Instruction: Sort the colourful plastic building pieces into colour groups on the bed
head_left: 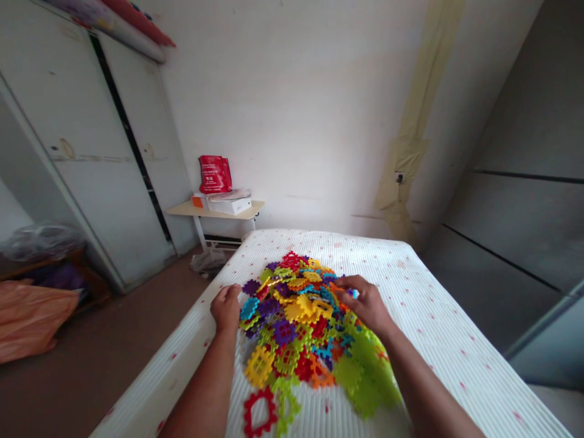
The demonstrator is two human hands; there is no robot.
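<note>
Atop a ribbed mattress (438, 322), left hand (225, 307) and right hand (365, 302) apart, touching notched plastic tiles (292, 316)

The camera sat on my head and looked forward and down, with my left hand (225, 307) and right hand (367, 304) close below it and the pile of interlocking plastic pieces (292, 322) between them. It faced along the mattress (438, 316) toward the far wall (292, 109), well away from me, and its wide view took in the floor (100, 365) to the left.
</note>
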